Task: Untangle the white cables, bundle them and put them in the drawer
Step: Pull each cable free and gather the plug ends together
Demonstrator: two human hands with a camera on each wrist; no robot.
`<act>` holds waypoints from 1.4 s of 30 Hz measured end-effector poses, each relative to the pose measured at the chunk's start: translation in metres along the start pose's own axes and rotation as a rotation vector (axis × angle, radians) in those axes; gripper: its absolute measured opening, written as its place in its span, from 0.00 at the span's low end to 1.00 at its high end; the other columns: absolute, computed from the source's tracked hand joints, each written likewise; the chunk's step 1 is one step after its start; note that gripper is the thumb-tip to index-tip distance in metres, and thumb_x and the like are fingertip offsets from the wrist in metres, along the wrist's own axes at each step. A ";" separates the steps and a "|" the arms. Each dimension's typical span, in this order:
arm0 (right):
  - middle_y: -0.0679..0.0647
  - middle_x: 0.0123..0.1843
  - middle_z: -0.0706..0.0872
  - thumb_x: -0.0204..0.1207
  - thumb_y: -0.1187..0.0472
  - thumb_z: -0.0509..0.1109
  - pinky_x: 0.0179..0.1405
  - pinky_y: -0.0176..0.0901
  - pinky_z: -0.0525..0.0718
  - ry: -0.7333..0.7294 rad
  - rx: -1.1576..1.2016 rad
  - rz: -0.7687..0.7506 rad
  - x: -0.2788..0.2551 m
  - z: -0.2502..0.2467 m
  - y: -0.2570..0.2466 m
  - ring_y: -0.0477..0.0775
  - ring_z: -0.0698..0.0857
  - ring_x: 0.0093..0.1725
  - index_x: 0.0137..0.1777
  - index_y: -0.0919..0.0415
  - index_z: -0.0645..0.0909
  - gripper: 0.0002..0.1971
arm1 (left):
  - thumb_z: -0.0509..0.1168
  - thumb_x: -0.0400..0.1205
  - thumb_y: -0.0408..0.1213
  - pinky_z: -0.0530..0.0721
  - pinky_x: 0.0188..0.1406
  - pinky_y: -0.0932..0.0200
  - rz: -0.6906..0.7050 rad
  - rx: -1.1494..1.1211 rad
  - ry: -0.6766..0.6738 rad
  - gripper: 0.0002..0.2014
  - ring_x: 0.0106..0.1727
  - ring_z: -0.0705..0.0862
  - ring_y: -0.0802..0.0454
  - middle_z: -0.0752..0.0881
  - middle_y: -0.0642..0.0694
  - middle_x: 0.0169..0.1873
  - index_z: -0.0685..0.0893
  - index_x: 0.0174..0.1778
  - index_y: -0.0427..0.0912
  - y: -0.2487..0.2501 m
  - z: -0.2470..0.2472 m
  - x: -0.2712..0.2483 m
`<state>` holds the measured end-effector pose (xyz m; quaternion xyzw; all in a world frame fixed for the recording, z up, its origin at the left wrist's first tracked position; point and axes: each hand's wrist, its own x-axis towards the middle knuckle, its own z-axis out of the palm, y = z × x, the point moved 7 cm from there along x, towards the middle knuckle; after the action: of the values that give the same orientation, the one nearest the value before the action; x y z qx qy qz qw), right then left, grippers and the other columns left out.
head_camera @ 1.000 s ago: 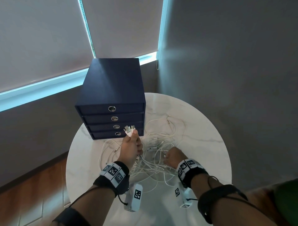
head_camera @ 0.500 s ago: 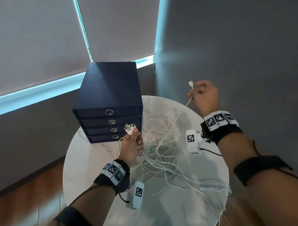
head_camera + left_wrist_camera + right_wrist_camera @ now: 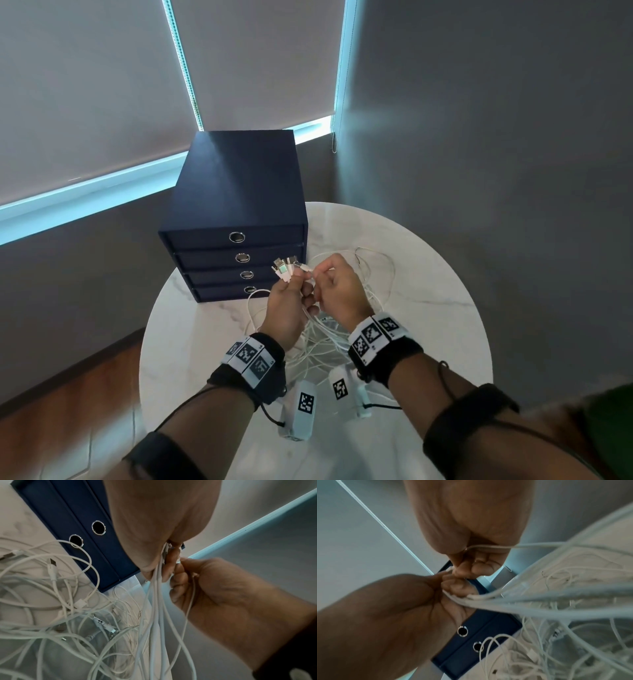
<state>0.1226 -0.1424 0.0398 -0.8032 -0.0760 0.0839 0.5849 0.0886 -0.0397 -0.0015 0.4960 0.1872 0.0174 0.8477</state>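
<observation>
Gripping cable ends [image 3: 287, 269] in left hand [image 3: 286, 310], right hand [image 3: 339, 291] pinching alongside.

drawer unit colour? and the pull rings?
The drawer unit is dark navy blue; its pull rings are shiny silver metal. Head view shows it best.

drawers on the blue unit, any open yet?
All shut. The four fronts of the drawer unit sit flush in the head view. The white cables lie tangled on the table.

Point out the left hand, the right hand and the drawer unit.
left hand [image 3: 286, 310], head view, back of hand.
right hand [image 3: 340, 291], head view, back of hand.
drawer unit [image 3: 239, 185], head view, top panel.
</observation>
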 end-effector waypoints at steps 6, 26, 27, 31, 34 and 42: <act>0.59 0.35 0.89 0.81 0.61 0.69 0.23 0.50 0.88 0.013 -0.009 -0.031 -0.008 0.005 0.000 0.59 0.89 0.31 0.43 0.58 0.78 0.05 | 0.54 0.92 0.45 0.76 0.29 0.55 0.019 0.125 -0.025 0.22 0.33 0.80 0.49 0.86 0.39 0.38 0.82 0.53 0.28 -0.006 -0.003 -0.001; 0.48 0.30 0.86 0.80 0.61 0.70 0.37 0.39 0.82 -0.068 -0.490 0.131 -0.010 -0.081 0.089 0.49 0.85 0.33 0.37 0.53 0.85 0.10 | 0.55 0.92 0.44 0.61 0.17 0.65 0.126 -0.096 0.107 0.16 0.20 0.62 0.59 0.67 0.54 0.21 0.76 0.39 0.44 0.027 -0.022 0.005; 0.51 0.29 0.87 0.80 0.65 0.69 0.36 0.42 0.84 -0.045 -0.343 0.134 -0.008 -0.080 0.081 0.50 0.85 0.31 0.37 0.54 0.86 0.11 | 0.56 0.92 0.43 0.60 0.17 0.65 0.131 -0.066 0.082 0.15 0.21 0.61 0.59 0.66 0.54 0.22 0.76 0.39 0.44 0.027 -0.018 0.005; 0.64 0.36 0.89 0.77 0.75 0.70 0.37 0.46 0.88 -0.135 0.240 0.090 -0.003 -0.057 0.028 0.57 0.87 0.34 0.46 0.69 0.86 0.05 | 0.62 0.90 0.39 0.60 0.20 0.62 0.184 0.096 -0.037 0.13 0.23 0.60 0.57 0.62 0.52 0.24 0.73 0.38 0.45 0.031 -0.004 0.002; 0.68 0.39 0.87 0.79 0.75 0.66 0.37 0.46 0.89 -0.240 0.405 0.133 -0.004 -0.042 0.004 0.59 0.87 0.35 0.50 0.76 0.85 0.06 | 0.65 0.88 0.38 0.67 0.21 0.60 0.216 0.242 -0.077 0.10 0.22 0.65 0.56 0.67 0.51 0.23 0.78 0.43 0.37 0.034 0.007 -0.003; 0.59 0.34 0.89 0.77 0.76 0.70 0.37 0.45 0.85 -0.092 0.363 -0.062 0.005 -0.060 -0.031 0.54 0.85 0.31 0.49 0.66 0.88 0.08 | 0.65 0.88 0.35 0.73 0.24 0.61 0.097 0.270 -0.210 0.07 0.23 0.67 0.58 0.79 0.52 0.28 0.85 0.46 0.40 0.005 0.010 -0.011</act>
<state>0.1397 -0.1872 0.0872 -0.6773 -0.1108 0.1147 0.7182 0.0829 -0.0477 0.0105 0.6131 0.0741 -0.0189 0.7863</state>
